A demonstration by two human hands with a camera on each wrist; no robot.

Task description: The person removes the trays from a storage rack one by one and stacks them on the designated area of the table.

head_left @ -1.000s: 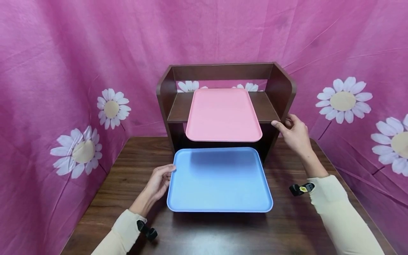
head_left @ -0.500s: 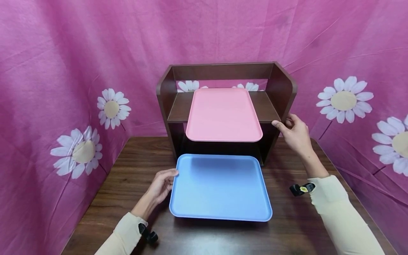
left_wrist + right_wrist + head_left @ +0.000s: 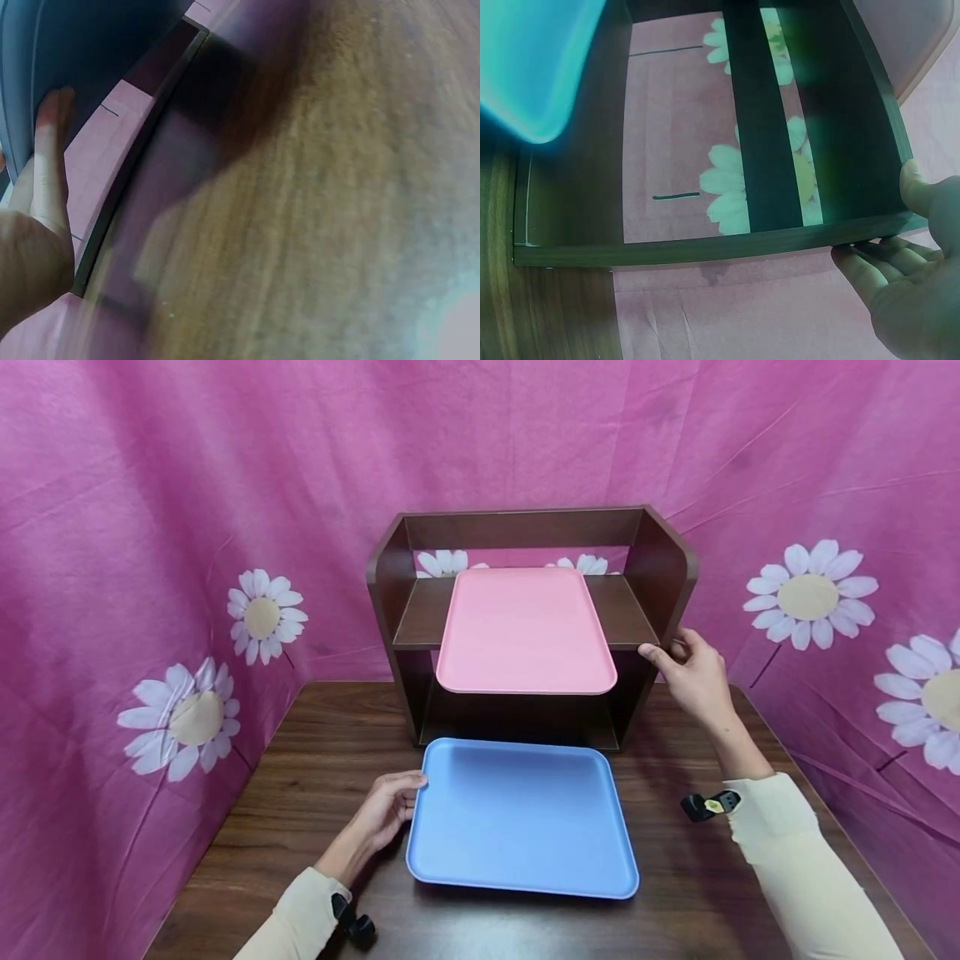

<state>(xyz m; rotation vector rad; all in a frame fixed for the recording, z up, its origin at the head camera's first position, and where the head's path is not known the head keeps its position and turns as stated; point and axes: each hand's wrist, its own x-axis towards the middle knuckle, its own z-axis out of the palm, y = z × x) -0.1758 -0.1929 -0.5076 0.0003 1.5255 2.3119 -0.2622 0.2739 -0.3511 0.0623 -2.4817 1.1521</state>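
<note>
My left hand (image 3: 384,810) pinches the left edge of a blue rectangular tray (image 3: 525,818), thumb on the rim. In the left wrist view its fingers (image 3: 51,165) reach under the dark-looking tray (image 3: 97,45), which is off the table at that side. The tray slants slightly, in front of a dark brown two-tier wooden shelf (image 3: 517,529). At the shelf's right side panel, my right hand (image 3: 696,681) grips the front edge; the right wrist view has thumb and fingers on either side of the panel (image 3: 705,252). A pink tray (image 3: 528,631) lies on the upper tier, its front overhanging.
The shelf stands at the back of a brown wood-grain table (image 3: 315,752). A pink curtain (image 3: 525,435) with large daisies hangs behind and at both sides. Below the pink tray's overhang is the shelf's lower compartment (image 3: 517,718).
My left hand has drawn the blue tray toward me and a little right, away from the lower compartment, and its right end has swung nearer. The right hand and pink tray stay put.
</note>
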